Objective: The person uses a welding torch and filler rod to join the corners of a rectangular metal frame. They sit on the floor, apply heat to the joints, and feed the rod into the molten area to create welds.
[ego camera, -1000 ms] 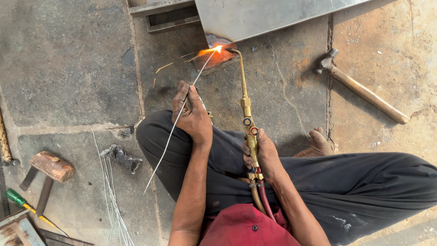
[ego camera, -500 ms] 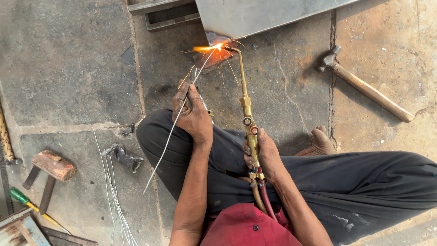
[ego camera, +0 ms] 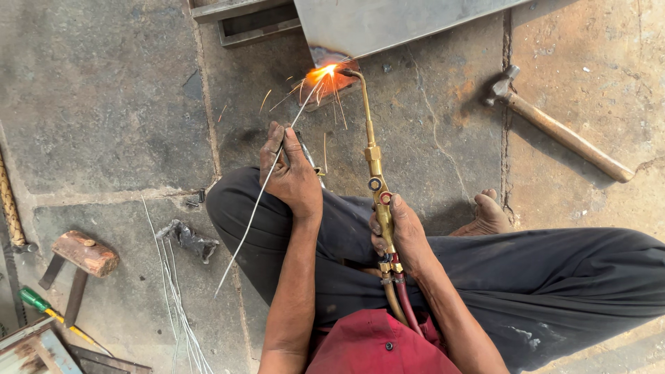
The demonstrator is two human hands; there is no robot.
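Note:
My right hand (ego camera: 403,235) grips the brass handle of a gas torch (ego camera: 375,173), whose thin neck reaches up to a bright orange flame (ego camera: 324,71). Sparks spray from the flame at the lower edge of a grey metal sheet (ego camera: 388,24). My left hand (ego camera: 289,172) pinches a thin filler rod (ego camera: 267,185) that slants up to the flame, its tip in the glow. Two hoses (ego camera: 400,305), one red, run from the torch toward my lap. I sit on the stone floor in dark trousers with a bare foot (ego camera: 489,213) to the right.
A wooden-handled hammer (ego camera: 561,131) lies at the upper right. At the left are a rusty hammer (ego camera: 82,256), a green-handled screwdriver (ego camera: 38,305), a loose bundle of thin wires (ego camera: 173,291) and a small dark metal piece (ego camera: 188,239). A metal channel (ego camera: 256,21) lies beside the sheet.
The flame and sparks flicker at the same spot on the sheet's edge. Both hands keep their hold and barely shift.

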